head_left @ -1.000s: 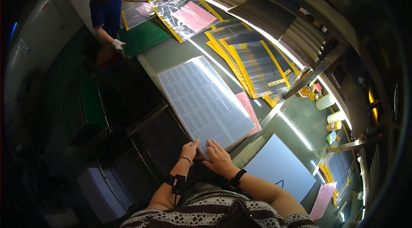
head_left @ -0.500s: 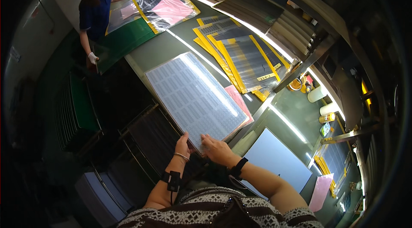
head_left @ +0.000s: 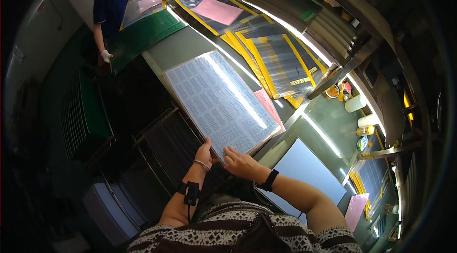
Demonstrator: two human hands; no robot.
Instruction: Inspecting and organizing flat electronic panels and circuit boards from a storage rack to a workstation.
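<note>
A large pale-blue sheet [head_left: 216, 98] with rows of fine dark patterns lies tilted across the bench, its near corner toward me. It appears to rest on a thin stack, whose layered edge shows on the right. My left hand [head_left: 204, 154] is closed on the left edge by the near corner, thumb on top and the other fingers mostly hidden. At that corner my right hand [head_left: 239, 162] has its fingers curled down on the near edge. A pink sheet [head_left: 270, 110] sticks out from under the far right side.
Yellow-edged dark films [head_left: 278, 60] overlap on the bench behind. A plain light-blue panel [head_left: 304, 174] lies right, below tape rolls [head_left: 333, 91] and bottles [head_left: 364, 130]. Far left, a gloved co-worker [head_left: 112, 8] holds a green board [head_left: 147, 36]. A rack of green boards [head_left: 85, 119] stands left.
The co-worker's clear yellow-edged film with the pink sheet has shifted right and lies lower. My hands stay at the near corner, the right fingers slightly shifted.
</note>
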